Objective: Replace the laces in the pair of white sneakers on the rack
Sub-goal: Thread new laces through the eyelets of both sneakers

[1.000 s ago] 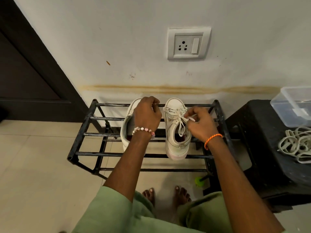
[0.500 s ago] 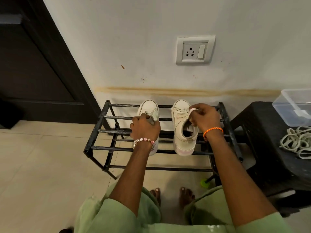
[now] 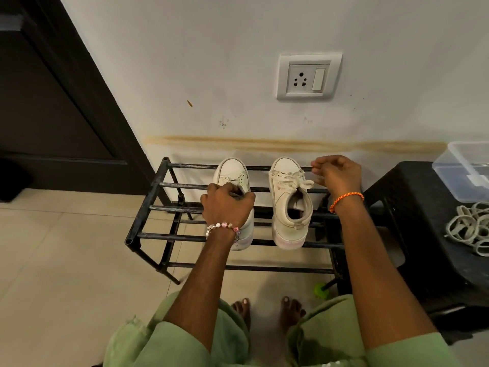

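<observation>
Fingers of the left hand (image 3: pixel 227 205) curl over the tongue of the left sneaker (image 3: pixel 234 178) on the rack (image 3: pixel 148 207). Beside the laced right sneaker (image 3: pixel 289 197), the right hand (image 3: pixel 337 173) hovers, fingers loosely bent, holding nothing.

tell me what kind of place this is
Likely a home entryway or hallway: a black shoe rack holding sneakers stands on a tiled floor against a wall, beside a dark door, with a wall socket above.
</observation>
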Motion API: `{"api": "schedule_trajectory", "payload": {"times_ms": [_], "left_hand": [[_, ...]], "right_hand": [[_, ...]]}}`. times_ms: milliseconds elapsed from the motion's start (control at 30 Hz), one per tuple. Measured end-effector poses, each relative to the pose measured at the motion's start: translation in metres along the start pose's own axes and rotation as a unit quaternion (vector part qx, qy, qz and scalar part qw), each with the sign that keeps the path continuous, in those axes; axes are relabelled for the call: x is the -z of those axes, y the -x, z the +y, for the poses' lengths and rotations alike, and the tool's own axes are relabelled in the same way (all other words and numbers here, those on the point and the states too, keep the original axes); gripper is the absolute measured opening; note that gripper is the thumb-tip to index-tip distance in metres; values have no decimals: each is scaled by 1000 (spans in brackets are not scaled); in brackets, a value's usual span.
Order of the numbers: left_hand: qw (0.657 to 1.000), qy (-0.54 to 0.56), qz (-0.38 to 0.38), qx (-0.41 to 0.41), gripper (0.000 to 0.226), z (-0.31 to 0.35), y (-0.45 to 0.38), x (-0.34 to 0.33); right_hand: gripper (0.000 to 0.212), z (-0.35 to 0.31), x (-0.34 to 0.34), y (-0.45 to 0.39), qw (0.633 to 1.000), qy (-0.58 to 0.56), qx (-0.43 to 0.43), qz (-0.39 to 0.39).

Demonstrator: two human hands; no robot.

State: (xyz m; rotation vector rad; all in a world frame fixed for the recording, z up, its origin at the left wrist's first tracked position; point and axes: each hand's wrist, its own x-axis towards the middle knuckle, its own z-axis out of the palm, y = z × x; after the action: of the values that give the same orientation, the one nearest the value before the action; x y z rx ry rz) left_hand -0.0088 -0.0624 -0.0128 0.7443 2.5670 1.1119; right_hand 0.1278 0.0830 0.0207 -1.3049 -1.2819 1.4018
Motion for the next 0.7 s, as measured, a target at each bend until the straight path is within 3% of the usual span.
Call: {"api": "schedule_trajectory", "payload": {"times_ms": [67, 100, 167, 233, 300, 400, 567, 700], "left_hand": [[1000, 22, -5, 5, 22, -2, 0, -2], [1000, 28, -5, 5, 21, -3, 0, -3], [999, 32, -6, -3, 22, -3, 2, -5], [999, 38, -9, -18, 24, -2, 6, -5], [997, 62, -6, -37, 27, -1, 11, -5], [995, 82, -1, -63, 30, -5, 18, -4], [994, 52, -6, -93, 49, -11, 18, 6], [994, 52, 10, -94, 47, -13, 17, 10]], "right_hand": [[16, 6, 6, 6, 998, 68, 11, -7], [11, 9, 9, 12, 993, 112, 4, -48], [19, 15, 8, 30, 965, 209, -19, -159], [31, 27, 1, 47, 944, 267, -20, -194], [44, 39, -7, 58, 951, 281, -4, -127], [34, 42, -11, 68, 954, 299, -17, -13], [27, 41, -17, 73, 943, 331, -25, 28], [29, 42, -14, 73, 939, 342, -20, 39]]}}
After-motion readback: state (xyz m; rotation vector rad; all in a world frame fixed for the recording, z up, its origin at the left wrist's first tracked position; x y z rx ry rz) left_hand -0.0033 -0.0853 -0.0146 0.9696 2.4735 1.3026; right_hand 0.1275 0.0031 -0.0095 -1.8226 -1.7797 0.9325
